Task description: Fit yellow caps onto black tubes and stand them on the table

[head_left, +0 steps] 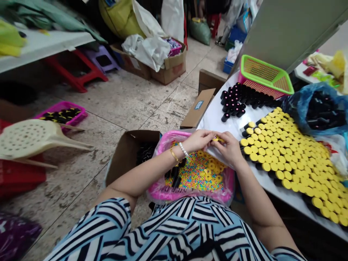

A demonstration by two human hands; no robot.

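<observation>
My left hand (198, 139) and my right hand (230, 148) meet over a pink basin (163, 188) on my lap. Both are pinched together on a small yellow cap (218, 139) between their fingertips. The basin holds several small yellow, pink and blue pieces (198, 174) and a few black tubes (175, 174). On the white table (272, 183) to the right stand rows of black tubes with yellow caps (293, 152). Behind them stand uncapped black tubes (239, 99).
A green and pink basket (265, 76) and a blue bag of black tubes (318, 108) sit at the table's back. An open cardboard box (127, 152) with black tubes stands on the floor at my left. Plastic stools, a pink tray (62, 114) and other boxes lie beyond.
</observation>
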